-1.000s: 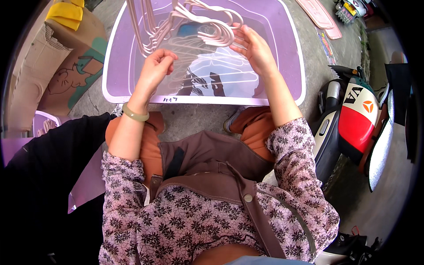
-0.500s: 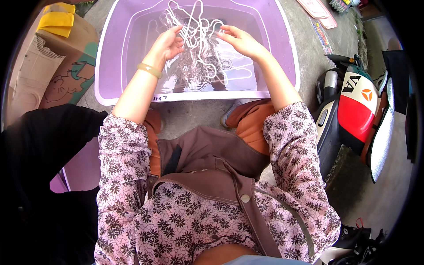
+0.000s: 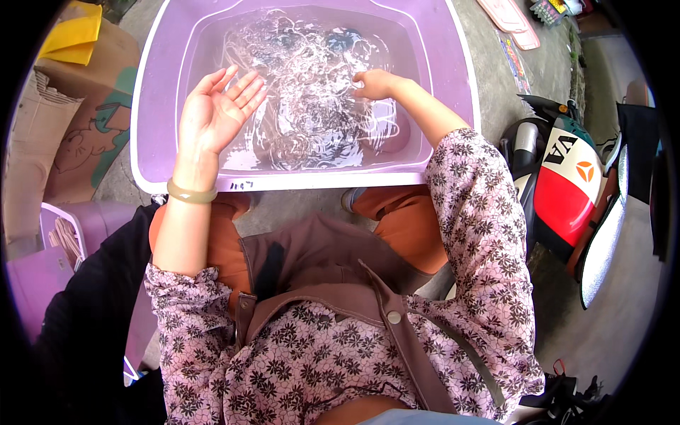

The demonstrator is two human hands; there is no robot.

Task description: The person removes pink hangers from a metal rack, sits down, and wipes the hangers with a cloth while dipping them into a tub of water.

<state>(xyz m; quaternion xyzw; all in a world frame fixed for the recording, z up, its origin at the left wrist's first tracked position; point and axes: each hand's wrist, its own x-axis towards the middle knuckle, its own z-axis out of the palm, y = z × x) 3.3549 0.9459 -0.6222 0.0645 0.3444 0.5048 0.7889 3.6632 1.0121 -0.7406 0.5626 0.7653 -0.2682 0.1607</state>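
Observation:
A lilac plastic tub [image 3: 297,180] of rippling water stands in front of me. White hangers [image 3: 388,129] lie under the surface in a tangle, their outlines broken up by ripples and glare. Over the tub's left side my left hand [image 3: 225,110] is raised, palm up and fingers spread, holding nothing. On the right, my right hand [image 3: 375,83] is at the water with its fingers curled together. Whatever those fingers grip, if anything, cannot be made out.
Cardboard boxes [image 3: 106,92] with a yellow item [image 3: 71,34] on top stand at the left. Below them are lilac containers [image 3: 99,219]. At the right is a red, white and black scooter [image 3: 567,198]. Flat pink pieces [image 3: 517,25] lie on the concrete beyond.
The white hangers went from above the water, between both hands, down under it, and the surface is now rippling. My left hand moved left and turned palm up; my right hand curled and dropped slightly.

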